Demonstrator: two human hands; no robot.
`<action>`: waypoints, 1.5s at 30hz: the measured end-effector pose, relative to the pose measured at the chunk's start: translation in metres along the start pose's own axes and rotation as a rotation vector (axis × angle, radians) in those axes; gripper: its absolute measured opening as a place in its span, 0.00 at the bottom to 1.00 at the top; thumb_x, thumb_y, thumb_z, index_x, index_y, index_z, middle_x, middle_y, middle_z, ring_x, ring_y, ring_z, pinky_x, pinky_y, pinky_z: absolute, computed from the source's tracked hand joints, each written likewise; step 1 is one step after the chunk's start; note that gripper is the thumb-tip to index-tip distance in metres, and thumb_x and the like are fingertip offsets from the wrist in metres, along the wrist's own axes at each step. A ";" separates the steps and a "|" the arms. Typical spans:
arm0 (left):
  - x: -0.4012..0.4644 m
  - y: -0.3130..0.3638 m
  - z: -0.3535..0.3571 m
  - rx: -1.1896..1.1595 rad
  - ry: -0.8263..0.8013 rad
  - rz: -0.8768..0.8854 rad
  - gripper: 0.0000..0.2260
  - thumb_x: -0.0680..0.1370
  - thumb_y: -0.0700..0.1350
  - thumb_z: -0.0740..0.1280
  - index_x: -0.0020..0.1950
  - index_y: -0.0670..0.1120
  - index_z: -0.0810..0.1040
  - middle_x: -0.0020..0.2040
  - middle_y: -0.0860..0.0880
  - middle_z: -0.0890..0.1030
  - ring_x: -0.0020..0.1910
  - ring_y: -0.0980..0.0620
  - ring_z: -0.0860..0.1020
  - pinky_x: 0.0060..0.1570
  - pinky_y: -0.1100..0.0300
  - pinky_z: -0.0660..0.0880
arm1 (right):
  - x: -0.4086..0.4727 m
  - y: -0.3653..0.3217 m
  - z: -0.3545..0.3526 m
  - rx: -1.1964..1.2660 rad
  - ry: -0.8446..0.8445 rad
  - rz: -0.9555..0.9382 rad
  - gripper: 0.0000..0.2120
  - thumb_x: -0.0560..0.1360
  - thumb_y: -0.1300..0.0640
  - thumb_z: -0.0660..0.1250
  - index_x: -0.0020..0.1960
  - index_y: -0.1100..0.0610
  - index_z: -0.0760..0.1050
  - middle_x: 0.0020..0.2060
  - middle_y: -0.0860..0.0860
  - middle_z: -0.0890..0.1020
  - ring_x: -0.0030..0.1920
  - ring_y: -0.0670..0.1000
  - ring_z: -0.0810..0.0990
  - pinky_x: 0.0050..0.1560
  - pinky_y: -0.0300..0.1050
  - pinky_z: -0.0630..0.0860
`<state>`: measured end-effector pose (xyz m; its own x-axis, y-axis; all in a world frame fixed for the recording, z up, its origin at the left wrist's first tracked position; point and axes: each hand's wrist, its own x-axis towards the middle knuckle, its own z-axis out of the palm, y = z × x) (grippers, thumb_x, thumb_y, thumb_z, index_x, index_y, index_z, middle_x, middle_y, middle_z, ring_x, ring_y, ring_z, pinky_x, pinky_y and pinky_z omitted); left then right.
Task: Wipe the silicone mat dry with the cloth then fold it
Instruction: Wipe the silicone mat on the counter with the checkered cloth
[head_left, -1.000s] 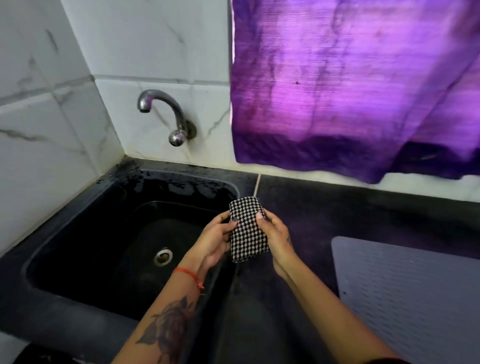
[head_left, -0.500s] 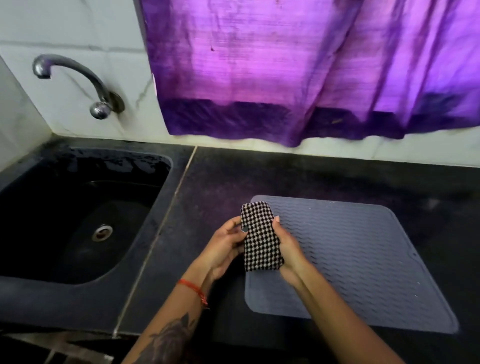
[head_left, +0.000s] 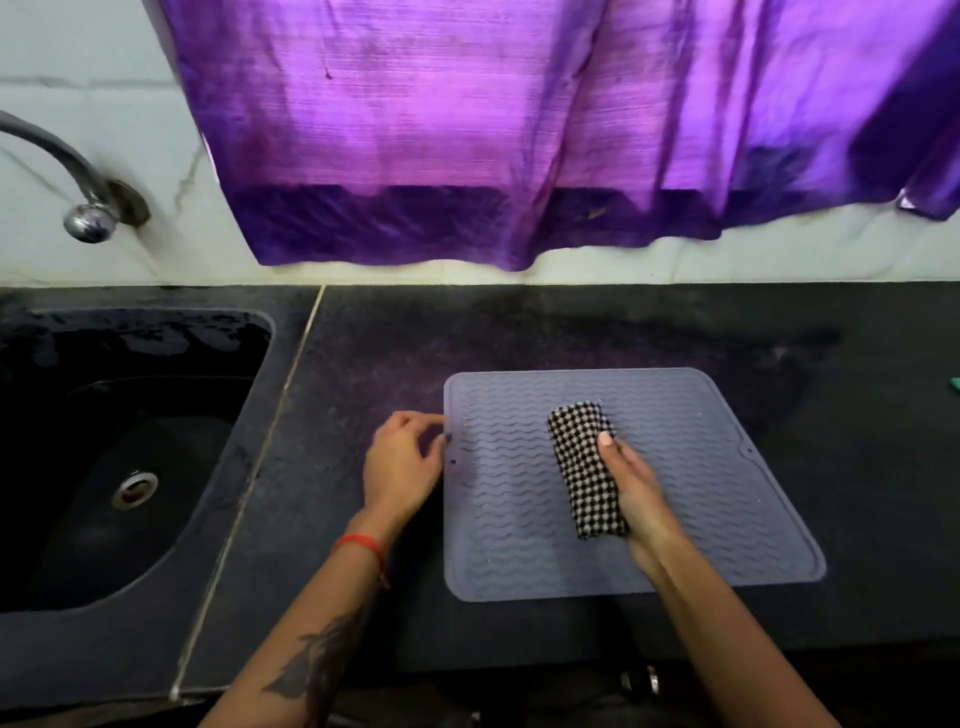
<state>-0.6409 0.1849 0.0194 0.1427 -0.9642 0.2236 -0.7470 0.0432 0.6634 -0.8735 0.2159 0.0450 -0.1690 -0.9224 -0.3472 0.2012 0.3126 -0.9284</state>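
A grey silicone mat (head_left: 691, 499) with wavy ridges lies flat on the black counter, right of centre. A folded black-and-white checked cloth (head_left: 579, 457) lies on the mat's middle. My right hand (head_left: 636, 488) grips the cloth along its right side, with the thumb on top, and holds it down on the mat. My left hand (head_left: 402, 460) sits on the counter at the mat's left edge; its loosely curled fingertips touch that edge, and the mat stays flat there.
A black sink (head_left: 104, 467) with a metal drain is set into the counter at the left, under a chrome tap (head_left: 78, 197). A purple curtain (head_left: 519, 130) hangs over the white tiled wall behind. A small green object (head_left: 955, 384) shows at the right edge.
The view swung right from the sink to the mat. My left hand let go of the cloth and moved to the mat's left edge. My right hand brought the cloth down onto the mat.
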 end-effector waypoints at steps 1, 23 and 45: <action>0.003 -0.009 0.000 0.050 -0.004 -0.019 0.14 0.75 0.45 0.67 0.61 0.49 0.78 0.59 0.47 0.77 0.58 0.47 0.75 0.60 0.55 0.70 | 0.003 -0.003 -0.006 -0.067 0.054 -0.027 0.15 0.79 0.53 0.59 0.63 0.58 0.71 0.53 0.52 0.79 0.48 0.48 0.78 0.40 0.32 0.77; 0.017 -0.029 0.044 0.633 -0.213 0.168 0.36 0.72 0.57 0.36 0.76 0.43 0.56 0.76 0.47 0.58 0.76 0.43 0.47 0.70 0.48 0.31 | 0.051 -0.019 -0.077 -1.138 -0.218 -0.231 0.22 0.79 0.48 0.59 0.71 0.51 0.65 0.66 0.54 0.70 0.66 0.56 0.69 0.62 0.43 0.64; 0.011 -0.034 0.048 0.566 -0.078 0.142 0.29 0.75 0.53 0.48 0.68 0.38 0.71 0.68 0.40 0.71 0.72 0.36 0.60 0.71 0.56 0.33 | 0.126 -0.036 -0.167 -1.291 0.289 -0.414 0.20 0.78 0.60 0.58 0.69 0.48 0.68 0.61 0.62 0.70 0.58 0.64 0.68 0.59 0.53 0.68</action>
<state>-0.6452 0.1600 -0.0354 -0.0166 -0.9765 0.2148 -0.9887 0.0480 0.1417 -1.0630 0.1264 0.0124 -0.2204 -0.9688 0.1134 -0.9112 0.1630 -0.3784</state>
